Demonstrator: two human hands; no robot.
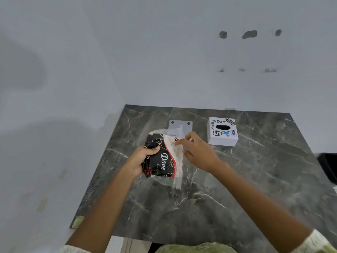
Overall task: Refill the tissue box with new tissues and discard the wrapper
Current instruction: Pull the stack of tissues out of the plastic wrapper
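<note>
A tissue pack in a black, red and white "Dove" plastic wrapper is held just above the dark marble table. My left hand grips the pack's left side. My right hand pinches the clear top-right edge of the wrapper with thumb and fingers. The white tissue box, covered in stickers and with a dark oval slot on top, stands upright on the table behind and to the right of my right hand. A flat white panel with two dark holes lies behind the pack, partly hidden by the wrapper.
A white wall runs along the back of the table and has several dark marks. A black object sits at the right edge, beyond the table. The table's left edge drops off to a pale floor.
</note>
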